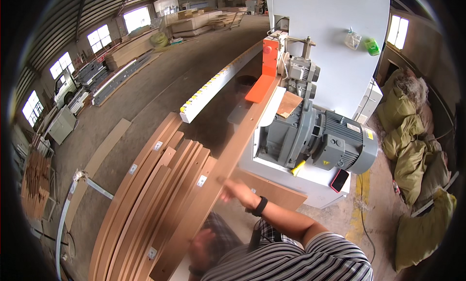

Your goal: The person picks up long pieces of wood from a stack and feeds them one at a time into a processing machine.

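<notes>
the right hand (238, 192) (slightly blurred) meets a brown board (224, 168).

Right hand (238, 193), black band (260, 206) at wrist, at the near edge of a long brown board (237, 147); slight blur, contact not certain. Left hand (201, 244) strongly blurred, beside the board's lower end; grip unreadable. Board slopes from lower left up to an orange guard (259, 89) on the machine. Left of it: a stack of similar boards (145, 198), lengthwise, some with small pale labels. White rail (213, 91) with yellow marks beyond the stack. Right: grey motor (340, 142) on a pale base, phone (340, 181) near its corner. Far right: yellowish sacks (407, 169), heaped on the floor.
</notes>
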Motion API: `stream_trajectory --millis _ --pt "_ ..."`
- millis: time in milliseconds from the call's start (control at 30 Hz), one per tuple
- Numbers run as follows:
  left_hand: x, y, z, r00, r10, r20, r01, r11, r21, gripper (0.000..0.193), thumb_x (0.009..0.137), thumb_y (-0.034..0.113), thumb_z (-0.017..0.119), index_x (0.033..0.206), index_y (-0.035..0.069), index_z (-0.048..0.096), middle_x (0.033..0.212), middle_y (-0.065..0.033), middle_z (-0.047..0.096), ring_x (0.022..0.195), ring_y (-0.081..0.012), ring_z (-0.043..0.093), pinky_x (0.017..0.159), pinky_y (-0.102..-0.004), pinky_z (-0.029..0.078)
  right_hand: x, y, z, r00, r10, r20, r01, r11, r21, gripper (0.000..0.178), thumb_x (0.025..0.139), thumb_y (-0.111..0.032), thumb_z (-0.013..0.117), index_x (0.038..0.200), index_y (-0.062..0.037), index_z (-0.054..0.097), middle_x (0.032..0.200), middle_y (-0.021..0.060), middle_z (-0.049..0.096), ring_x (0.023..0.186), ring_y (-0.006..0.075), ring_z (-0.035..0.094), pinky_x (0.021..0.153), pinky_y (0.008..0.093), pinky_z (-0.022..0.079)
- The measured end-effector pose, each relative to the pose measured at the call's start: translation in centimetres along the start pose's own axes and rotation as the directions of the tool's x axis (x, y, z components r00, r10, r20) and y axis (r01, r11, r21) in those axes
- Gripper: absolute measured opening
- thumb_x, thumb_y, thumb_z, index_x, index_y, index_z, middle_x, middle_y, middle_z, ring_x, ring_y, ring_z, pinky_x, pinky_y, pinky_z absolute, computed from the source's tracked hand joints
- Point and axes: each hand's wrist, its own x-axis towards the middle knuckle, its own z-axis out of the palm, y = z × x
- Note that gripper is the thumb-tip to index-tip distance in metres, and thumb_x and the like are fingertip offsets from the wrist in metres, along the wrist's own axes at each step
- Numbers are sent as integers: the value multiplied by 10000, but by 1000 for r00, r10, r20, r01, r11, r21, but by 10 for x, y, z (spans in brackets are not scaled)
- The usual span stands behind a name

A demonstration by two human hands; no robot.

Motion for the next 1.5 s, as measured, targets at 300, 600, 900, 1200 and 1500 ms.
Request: stream_trajectory --millis 300,600,900,1200,1500 --pt "-5 -12 -9 999 11 -43 -21 972 -235 692 937 590 347 1246 -16 472 1172 -144 583 1003 -242 596 913 -379 464 -3 -5 0 1000 -9 -4 9 1000 -7 487 914 -484 521 746 -33 602 616 51 614 522 121 584 503 226 466" --pt "-6 -15 -8 998 -3 -67 -21 936 -352 679 951 575 322 1245 -20 466 1173 -140 574 1013 -245 583 929 -385 455 0 -4 -3 1000 4 -15 -4 1000 10 560 863 -525 570 729 14 638 631 102 623 571 164 606 560 259 493" --pt "-5 -12 -7 997 37 -61 -56 935 -349 668 947 575 337 1243 -8 472 1166 -135 580 1006 -239 589 918 -380 467 0 -6 -4 1000 2 -19 -2 1000 -5 479 914 -488 518 739 -50 601 615 40 614 523 116 581 498 218 452" --pt "-7 -20 -11 997 -30 -76 -10 880 -474 682 941 588 329 1264 2 462 1154 -119 594 1003 -238 591 924 -385 465 1 -7 -5 1000 -7 -30 8 1000 29 471 915 -481 520 737 -53 600 616 38 613 524 116 576 504 226 452" --pt "-42 1 -45 985 -152 -82 58 742 -668 586 953 492 421 1330 43 438 1284 -142 513 1154 -290 500 974 -443 401 6 -9 -8 998 -11 -61 13 1000 22 483 910 -485 523 736 -42 604 610 45 611 511 122 570 499 229 449"
